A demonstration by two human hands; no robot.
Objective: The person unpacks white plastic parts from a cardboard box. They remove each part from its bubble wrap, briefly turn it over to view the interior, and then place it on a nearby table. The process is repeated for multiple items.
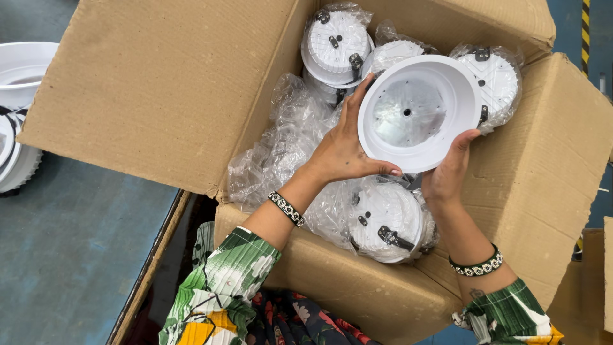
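I hold a round white plastic lamp housing with a shiny metal inside (416, 112) over the open brown cardboard box (166, 89), my left hand (341, 150) and right hand (447, 172) each curled around its rim, above bagged white housings (383, 220).

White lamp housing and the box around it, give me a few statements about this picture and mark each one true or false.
1. Both hands hold the white lamp housing. True: the left hand and right hand grip its rim.
2. The housing is wrapped in plastic. False: it is bare; the bagged housings below are wrapped.
3. The cardboard box is closed. False: its flaps are open.
4. Each wrist wears a beaded bracelet. True.
5. The housing's open side faces the camera. True.
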